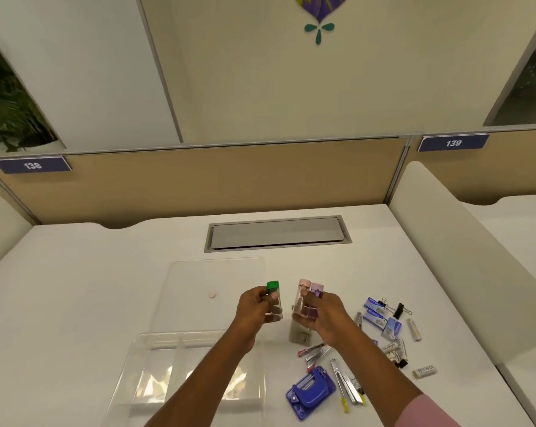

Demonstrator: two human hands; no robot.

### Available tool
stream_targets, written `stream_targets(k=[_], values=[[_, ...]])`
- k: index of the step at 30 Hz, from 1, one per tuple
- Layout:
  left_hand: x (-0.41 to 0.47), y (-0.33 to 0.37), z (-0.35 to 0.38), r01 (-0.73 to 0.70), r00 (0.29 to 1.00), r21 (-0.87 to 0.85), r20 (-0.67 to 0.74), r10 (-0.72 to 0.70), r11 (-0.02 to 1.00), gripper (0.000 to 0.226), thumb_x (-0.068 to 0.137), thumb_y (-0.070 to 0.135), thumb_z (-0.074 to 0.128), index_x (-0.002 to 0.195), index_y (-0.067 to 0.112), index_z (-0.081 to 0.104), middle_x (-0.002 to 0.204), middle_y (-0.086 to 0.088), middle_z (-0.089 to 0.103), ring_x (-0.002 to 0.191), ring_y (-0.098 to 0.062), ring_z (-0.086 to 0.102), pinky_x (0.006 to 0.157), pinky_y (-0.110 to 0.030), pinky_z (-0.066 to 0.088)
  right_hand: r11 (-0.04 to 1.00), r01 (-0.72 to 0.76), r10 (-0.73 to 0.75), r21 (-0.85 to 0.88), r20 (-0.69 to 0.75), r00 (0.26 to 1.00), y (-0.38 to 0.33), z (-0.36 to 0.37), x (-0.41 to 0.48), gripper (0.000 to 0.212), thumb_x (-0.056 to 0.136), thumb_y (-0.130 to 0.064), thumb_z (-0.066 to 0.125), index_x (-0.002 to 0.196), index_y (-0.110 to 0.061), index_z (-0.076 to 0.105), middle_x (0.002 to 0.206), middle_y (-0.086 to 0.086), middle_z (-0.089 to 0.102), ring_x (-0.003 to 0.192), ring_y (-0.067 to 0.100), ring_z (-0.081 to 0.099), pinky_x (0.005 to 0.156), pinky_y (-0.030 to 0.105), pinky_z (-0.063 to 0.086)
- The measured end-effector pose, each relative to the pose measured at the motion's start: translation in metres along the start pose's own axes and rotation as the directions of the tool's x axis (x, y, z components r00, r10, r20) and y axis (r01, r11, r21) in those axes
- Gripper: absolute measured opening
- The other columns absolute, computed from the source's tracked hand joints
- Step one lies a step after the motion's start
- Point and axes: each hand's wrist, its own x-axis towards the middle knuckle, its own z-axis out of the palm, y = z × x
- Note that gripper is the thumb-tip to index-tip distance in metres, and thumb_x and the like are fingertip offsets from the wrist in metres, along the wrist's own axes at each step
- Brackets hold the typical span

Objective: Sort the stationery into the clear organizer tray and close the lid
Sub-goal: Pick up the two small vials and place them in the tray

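Observation:
My left hand [253, 312] holds a small clear container with a green cap [273, 298] upright above the desk. My right hand [322, 315] grips two clear containers side by side, one with a pink cap [304, 285] and one with a purple cap [317, 289]. The clear organizer tray [155, 365] lies open below my left forearm, its compartments showing only crumpled clear film. Its clear lid [211, 282] lies flat on the desk behind the tray.
To the right lie a blue hole punch [310, 391], metal staplers [347, 383], blue staple boxes [381, 318], black binder clips [397, 308], an eraser [424, 371] and a small beige container [299, 332]. A grey cable hatch [276, 232] sits at the back; partitions bound the desk.

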Motion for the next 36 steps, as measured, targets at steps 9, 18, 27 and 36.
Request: stream_targets(k=[9,18,27,36], values=[[-0.049,0.004,-0.094,-0.055,0.993,0.067,-0.099,0.061,0.996,0.020,0.082,0.022,0.073,0.101,0.014,0.071,0.091,-0.002,0.073,0.084,-0.011,0.067,0.069,-0.022,0.048,0.998,-0.014,0.025,-0.063,0.175,0.984,0.039,0.083,-0.049,0.024,0.087,-0.015,0.068,0.107,-0.003,0.063,0.086,0.016,0.067,0.083,0.031,0.068,0.083,0.046,0.057],[-0.084,-0.024,-0.207,0.034,0.992,0.178,-0.124,-0.012,0.983,0.015,0.084,0.022,0.070,0.098,0.016,0.070,0.086,-0.003,0.075,0.080,-0.016,0.069,0.065,-0.025,0.046,0.964,-0.073,0.087,-0.254,0.045,0.995,0.107,0.179,-0.076,0.029,0.081,-0.021,0.075,0.100,-0.002,0.063,0.086,0.015,0.065,0.073,0.026,0.063,0.066,0.036,0.060],[-0.074,-0.061,-0.277,0.144,0.984,0.407,-0.154,-0.087,0.902,0.026,0.078,0.026,0.076,0.097,0.011,0.066,0.079,-0.006,0.072,0.063,-0.015,0.070,0.047,-0.024,0.049,0.892,-0.099,0.080,-0.442,-0.059,0.995,0.158,0.249,-0.078,0.034,0.076,-0.018,0.080,0.098,-0.001,0.060,0.096,0.022,0.066,0.076,0.031,0.068,0.065,0.049,0.061],[-0.063,-0.065,-0.277,0.128,0.987,0.613,-0.157,-0.039,0.779,0.027,0.085,0.026,0.069,0.106,0.014,0.059,0.089,-0.007,0.071,0.066,-0.017,0.072,0.049,-0.027,0.054,0.678,-0.004,-0.135,-0.735,-0.130,0.982,0.176,0.275,-0.073,0.017,0.082,-0.024,0.069,0.082,-0.010,0.059,0.082,0.012,0.069,0.066,0.026,0.069,0.063,0.040,0.062]])
